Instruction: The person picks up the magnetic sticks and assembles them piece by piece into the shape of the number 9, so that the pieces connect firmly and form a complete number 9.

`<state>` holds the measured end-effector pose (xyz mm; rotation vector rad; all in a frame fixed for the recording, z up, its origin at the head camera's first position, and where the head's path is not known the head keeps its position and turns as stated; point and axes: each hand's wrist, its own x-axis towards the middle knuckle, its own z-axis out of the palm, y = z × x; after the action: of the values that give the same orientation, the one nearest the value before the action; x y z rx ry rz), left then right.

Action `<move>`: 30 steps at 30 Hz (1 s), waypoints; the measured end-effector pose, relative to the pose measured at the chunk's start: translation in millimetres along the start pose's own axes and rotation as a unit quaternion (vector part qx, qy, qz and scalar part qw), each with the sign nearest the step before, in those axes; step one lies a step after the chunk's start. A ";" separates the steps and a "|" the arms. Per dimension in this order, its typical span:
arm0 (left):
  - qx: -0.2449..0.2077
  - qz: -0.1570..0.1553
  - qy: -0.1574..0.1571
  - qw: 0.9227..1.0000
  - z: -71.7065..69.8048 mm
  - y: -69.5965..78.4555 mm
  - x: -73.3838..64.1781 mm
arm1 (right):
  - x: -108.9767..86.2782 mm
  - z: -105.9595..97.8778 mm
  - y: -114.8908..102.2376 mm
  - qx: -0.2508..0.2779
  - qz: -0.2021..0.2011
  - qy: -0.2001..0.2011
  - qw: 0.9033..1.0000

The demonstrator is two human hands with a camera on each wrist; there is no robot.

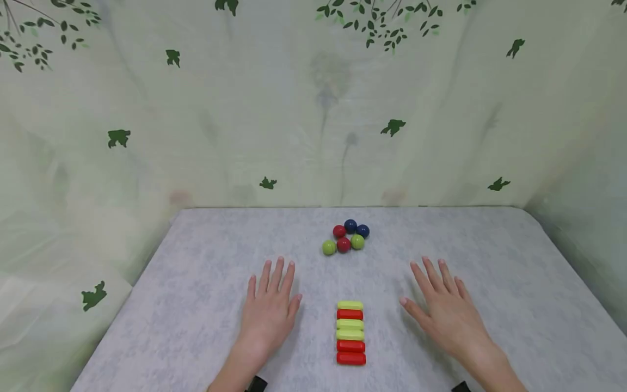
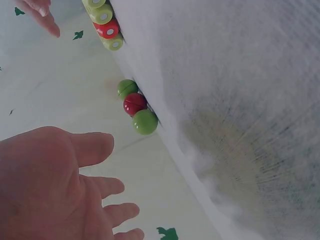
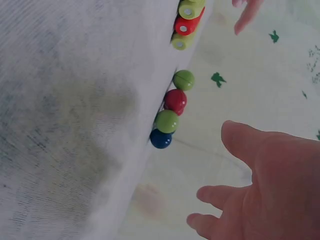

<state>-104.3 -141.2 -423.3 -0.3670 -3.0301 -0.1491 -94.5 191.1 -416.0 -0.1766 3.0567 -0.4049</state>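
We're seeing L grip [image 1: 266, 316] & R grip [image 1: 448, 316] flanking bars [image 1: 350, 335] on the bench [image 1: 196, 305], fingers spread; balls [image 1: 344, 245] are lying beyond. Wrist cams are cropping the bars' near end but showing pale end dots [image 2: 110, 32]; L's hiding blue balls [image 1: 363, 231], R's catching one.

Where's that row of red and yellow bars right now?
In the head view, the row of bars lies on the table between the left hand and the right hand, nearer the person than the cluster of balls.
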 end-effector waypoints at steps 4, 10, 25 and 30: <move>-0.006 0.014 0.014 1.000 -4.6 -1.2 -0.6 | 0.3 -3.2 -5.0 -0.003 0.000 0.010 1.000; -0.028 0.082 0.059 0.995 -12.5 -9.4 2.4 | -3.8 -7.6 -3.9 0.014 -0.033 0.070 0.997; -0.387 0.094 -0.061 0.915 1.2 13.3 25.1 | 7.9 9.5 -19.0 0.237 -0.051 0.067 0.968; -0.451 0.042 -0.121 0.884 14.4 21.9 31.6 | 16.8 17.3 -29.0 0.298 -0.032 0.000 0.954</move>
<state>-130.6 -111.2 -432.6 -0.5942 -2.9370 -1.6281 -106.9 156.8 -425.6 -0.2396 2.7689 -1.2903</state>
